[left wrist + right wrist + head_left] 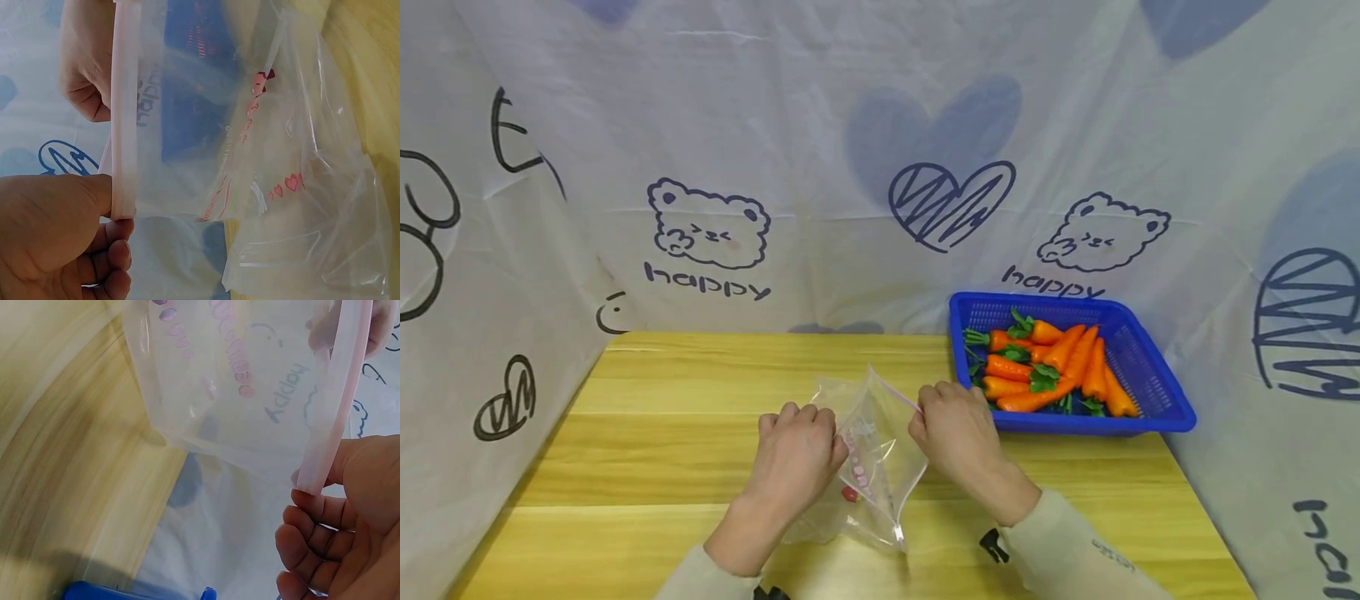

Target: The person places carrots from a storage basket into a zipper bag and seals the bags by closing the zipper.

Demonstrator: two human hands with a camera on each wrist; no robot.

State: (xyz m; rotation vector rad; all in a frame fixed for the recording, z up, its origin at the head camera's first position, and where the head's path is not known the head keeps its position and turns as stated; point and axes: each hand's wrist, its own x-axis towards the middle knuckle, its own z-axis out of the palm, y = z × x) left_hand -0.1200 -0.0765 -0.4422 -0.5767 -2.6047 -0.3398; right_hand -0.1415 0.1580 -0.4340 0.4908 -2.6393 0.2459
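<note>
A clear plastic zip bag (891, 467) with pink and red printing is stretched between both hands above the wooden table. My left hand (797, 450) pinches one side of its mouth. Thumb and finger grip the pink zip edge (125, 144) in the left wrist view. On the other side, my right hand (958, 437) pinches the opposite part of the rim, and in the right wrist view its thumb and forefinger hold a corner of the pale strip (328, 425). The mouth looks spread apart in the head view. Nothing can be made out inside the bag.
A blue plastic basket (1157, 408) holding several orange carrots (1078, 358) with green tops stands at the table's back right, close beyond the right hand. White cloth (827, 275) printed with bears and hearts hangs behind the table (655, 450) and along its sides.
</note>
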